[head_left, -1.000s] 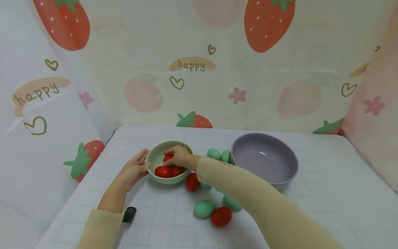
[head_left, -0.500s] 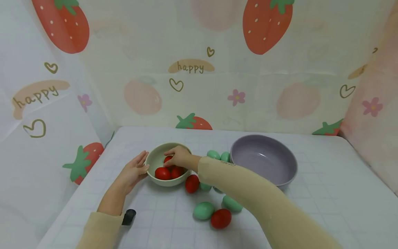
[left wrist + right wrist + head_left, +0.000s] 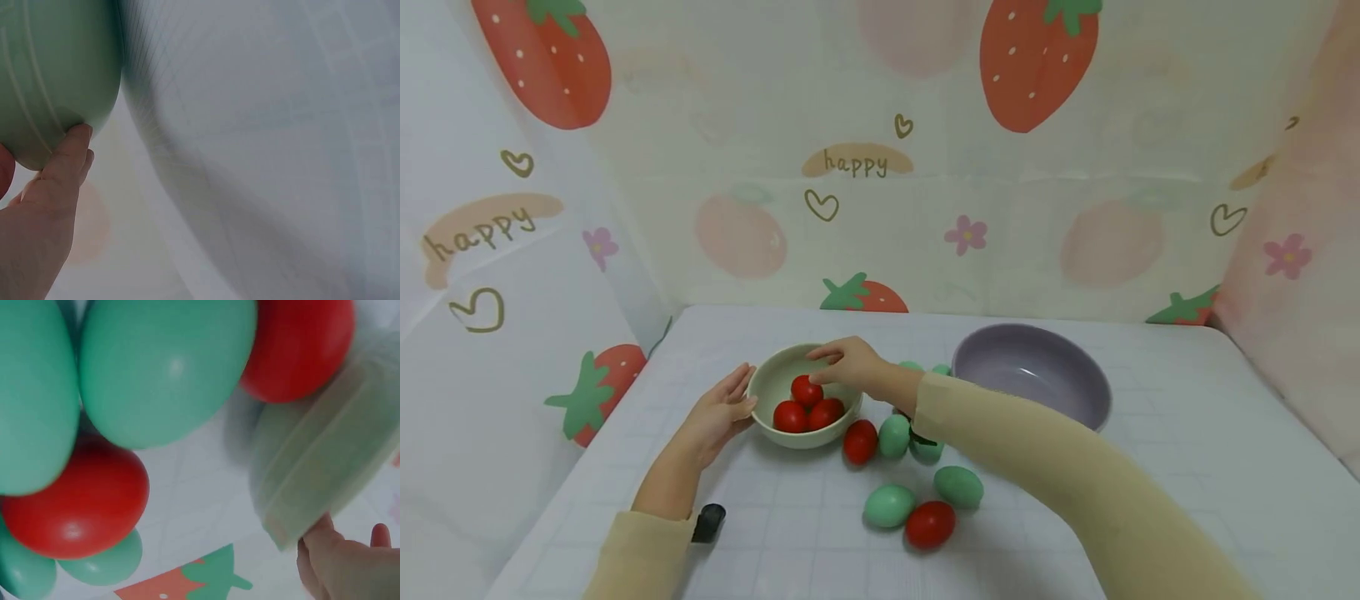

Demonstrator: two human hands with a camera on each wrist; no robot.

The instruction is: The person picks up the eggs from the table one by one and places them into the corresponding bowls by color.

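Observation:
A pale green bowl [image 3: 805, 437] holds several red eggs [image 3: 790, 417]. My left hand [image 3: 718, 417] grips its left side, thumb at the rim. The left wrist view has these fingers [image 3: 69, 150] against the bowl's outer wall [image 3: 69, 69]. My right hand [image 3: 857, 367] hovers over the bowl's right rim with loosely bent fingers and nothing held; its thumb overlaps the rear red egg [image 3: 806, 391]. In the right wrist view, that hand [image 3: 350, 559] is by the bowl's edge [image 3: 325, 462].
Just right of the bowl lie a red egg [image 3: 861, 442] and green eggs [image 3: 894, 437]. Nearer the front are more green eggs [image 3: 890, 506] and a red egg [image 3: 930, 524]. A larger purple bowl [image 3: 1037, 367] stands at the right, partly behind my right sleeve [image 3: 1022, 425].
My right hand has let go of the rear red egg and moved up and right, towards the bowl's rim. My left hand has stayed on the bowl.

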